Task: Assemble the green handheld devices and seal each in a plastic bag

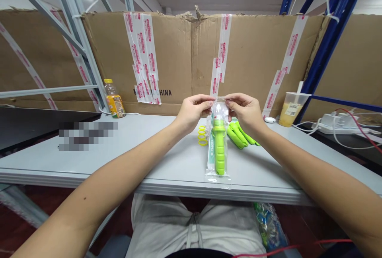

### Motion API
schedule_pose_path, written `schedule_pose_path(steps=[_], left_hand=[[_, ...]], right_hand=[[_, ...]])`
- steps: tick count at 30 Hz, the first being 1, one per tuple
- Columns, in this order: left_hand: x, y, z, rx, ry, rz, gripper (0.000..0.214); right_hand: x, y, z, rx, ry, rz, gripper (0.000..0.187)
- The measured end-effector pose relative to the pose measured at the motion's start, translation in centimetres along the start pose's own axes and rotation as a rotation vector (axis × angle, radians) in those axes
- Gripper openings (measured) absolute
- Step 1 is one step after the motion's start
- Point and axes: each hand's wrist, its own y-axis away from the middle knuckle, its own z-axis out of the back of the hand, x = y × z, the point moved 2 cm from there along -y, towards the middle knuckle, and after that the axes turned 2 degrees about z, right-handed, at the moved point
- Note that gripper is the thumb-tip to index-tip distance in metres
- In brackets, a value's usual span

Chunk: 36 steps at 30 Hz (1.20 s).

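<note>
Between my hands a clear plastic bag (211, 166) stands nearly upright, its lower end at the table's front part. Inside it is a bright green ribbed handle-like piece (220, 150) with a clear upper part, beside a teal and white printed card (212, 146). My left hand (195, 111) pinches the bag's top left corner. My right hand (243, 109) pinches the top right corner. Yellow rings (202, 135) lie left of the bag. Several green tube-shaped pieces (238, 135) lie to its right, partly behind my right hand.
On the grey table (167, 162), a juice bottle (114, 99) stands back left. A drink cup with straw (291, 109) and a small white case (269, 120) stand back right, near a power strip (334, 125). A cardboard wall (179, 59) closes the back.
</note>
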Motion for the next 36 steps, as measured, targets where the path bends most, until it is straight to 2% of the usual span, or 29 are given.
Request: schedule_pose_path(steps=[3,6,14,19,24,29,32,36], left_hand=[[0.1,-0.1,0.2,-0.006,-0.003,-0.002,0.016],[0.1,-0.1,0.4,0.004,-0.02,-0.01,0.019],[0.0,-0.1,0.4,0.051,-0.008,-0.016,0.012],[0.0,-0.1,0.3,0.086,0.037,-0.028,0.018],[-0.2,0.1,0.2,0.116,0.06,-0.031,0.014],[-0.6,0.2,0.2,0.137,0.059,0.025,0.009],[-0.6,0.3,0.0,0.136,0.075,0.03,0.018],[-0.2,0.4,-0.1,0.095,0.122,0.074,0.042]], right_hand=[[-0.4,-0.1,0.1,0.007,-0.045,0.0,0.008],[-0.4,0.0,0.2,-0.004,0.002,0.014,0.008],[1.3,0.3,0.0,0.058,0.175,0.158,0.031],[1.9,0.2,0.1,0.103,0.246,0.221,0.038],[2.2,0.3,0.2,0.122,0.254,0.193,0.031],[2.0,0.2,0.4,0.144,0.183,0.127,0.024],[1.8,0.2,0.5,0.14,0.186,0.121,0.016],[1.8,0.1,0.5,0.156,0.201,0.142,0.01]])
